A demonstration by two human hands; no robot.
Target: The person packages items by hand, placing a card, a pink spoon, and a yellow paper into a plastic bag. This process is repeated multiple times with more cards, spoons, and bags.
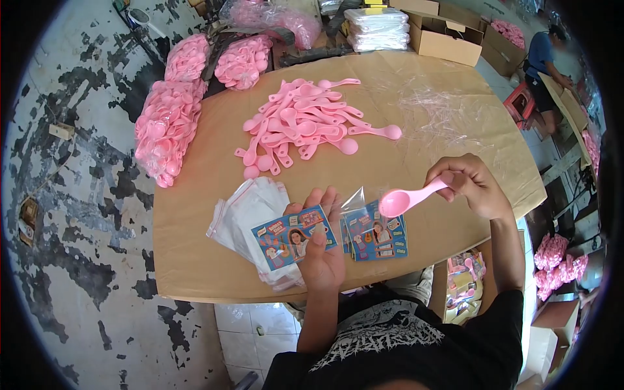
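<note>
So the right hand (pixel 480 187) has a pink spoon (pixel 416 195) pinched by the end of its handle, held up over the near right part of the table, and the left hand (pixel 320 257) is gripping a printed card (pixel 292 239), thumb across the front and fingers behind. Some clear plastic (pixel 354 202) sticks up just beside the left fingers. Right next to that hand there's a small batch of matching cards (pixel 382 237), and on the other side a messy stack of clear bags (pixel 242 214), partly hidden by the held card. Farther up sits a big loose heap of pink spoons (pixel 302 120), with crinkly plastic strands (pixel 442 114) off to its right. The held spoon is plain glossy pink, one rounded bowl, bowl end pointing left; the card is blue with a photo of a person and colorful print. Everything's on a brown-covered table (pixel 188 260). Bagged spoons (pixel 167 130) crowd the far left edge, an open carton (pixel 448 43) is at the back, and a person (pixel 545 58) sits on a red stool (pixel 518 102) off right. Paint's peeling badly on the wall (pixel 71 214).
</note>
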